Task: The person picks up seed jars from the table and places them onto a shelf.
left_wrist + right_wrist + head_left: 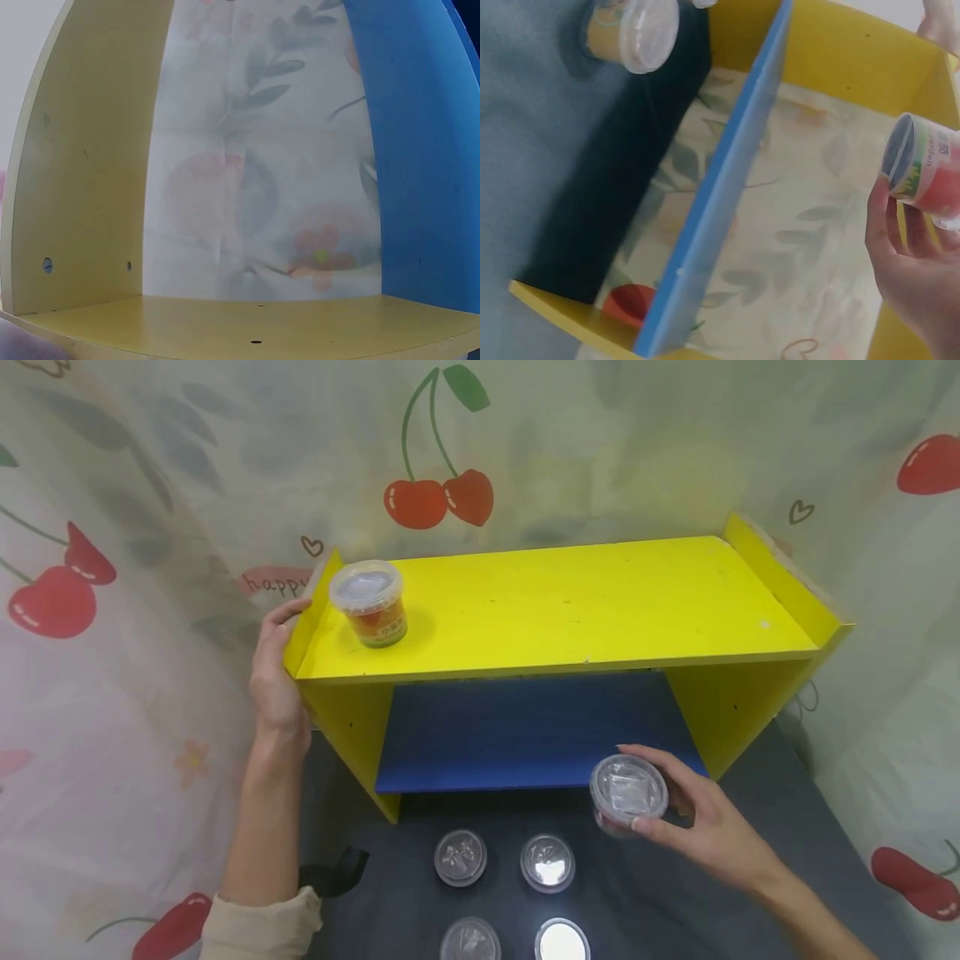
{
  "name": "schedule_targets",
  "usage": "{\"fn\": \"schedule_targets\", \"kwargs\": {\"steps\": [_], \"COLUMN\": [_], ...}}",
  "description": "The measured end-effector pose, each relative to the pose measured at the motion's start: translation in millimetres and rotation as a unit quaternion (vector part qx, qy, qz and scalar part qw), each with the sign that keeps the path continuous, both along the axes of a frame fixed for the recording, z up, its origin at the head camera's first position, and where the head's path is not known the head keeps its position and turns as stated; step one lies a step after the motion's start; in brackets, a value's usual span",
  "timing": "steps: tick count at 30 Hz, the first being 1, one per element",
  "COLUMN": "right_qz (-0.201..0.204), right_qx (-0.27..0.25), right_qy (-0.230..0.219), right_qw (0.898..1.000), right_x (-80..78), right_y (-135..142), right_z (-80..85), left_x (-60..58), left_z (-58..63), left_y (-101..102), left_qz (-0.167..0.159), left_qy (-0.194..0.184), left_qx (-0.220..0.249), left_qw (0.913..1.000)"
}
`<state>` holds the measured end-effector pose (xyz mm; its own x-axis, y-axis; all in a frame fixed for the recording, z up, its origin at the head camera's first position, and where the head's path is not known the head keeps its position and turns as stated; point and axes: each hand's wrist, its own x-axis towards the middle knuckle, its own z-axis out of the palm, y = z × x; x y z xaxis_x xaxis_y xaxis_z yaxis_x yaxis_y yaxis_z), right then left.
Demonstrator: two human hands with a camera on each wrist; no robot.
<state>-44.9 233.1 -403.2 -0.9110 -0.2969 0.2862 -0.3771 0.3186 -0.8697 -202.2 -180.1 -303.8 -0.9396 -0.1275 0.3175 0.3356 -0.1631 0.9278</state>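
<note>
My left hand (279, 672) holds the left side panel of a small shelf (570, 602), which has a yellow top and a blue lower board. Some of its fingers are hidden behind the panel. Between the fingers and thumb of my right hand (708, 827) is a lidded plastic cup (628, 789), in front of the blue board (525, 727). In the right wrist view this cup (934, 169) is tilted in the hand and shows a red and green printed label. Another lidded cup (371, 602) with an orange label stands at the left end of the yellow top.
Several more lidded cups stand on the dark table in front of the shelf, among them one at the left (461, 858) and one beside it (547, 863). A black strap-like thing (337, 872) lies near my left forearm. A cherry-print curtain (600, 452) hangs behind and at both sides.
</note>
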Motion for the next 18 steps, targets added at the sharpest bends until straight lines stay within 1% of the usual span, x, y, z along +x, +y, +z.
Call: {"fn": "schedule_targets", "kwargs": {"steps": [3, 11, 18], "right_qz": [0.001, 0.002, 0.004], "right_qx": [0.009, 0.029, 0.042], "right_qy": [0.010, 0.013, 0.019], "right_qw": [1.000, 0.999, 0.999], "right_x": [-1.1, -4.3, -10.6], "right_y": [-3, -8, -13], "right_z": [9.1, 30.9, 54.3], "left_x": [-0.4, 1.1, -0.1], "left_z": [0.3, -0.3, -0.6], "left_y": [0, -1, 1], "left_qz": [0.000, 0.004, 0.008], "left_qy": [0.000, -0.002, -0.001], "left_qx": [0.001, -0.008, -0.005], "left_qw": [1.0000, 1.0000, 1.0000]}}
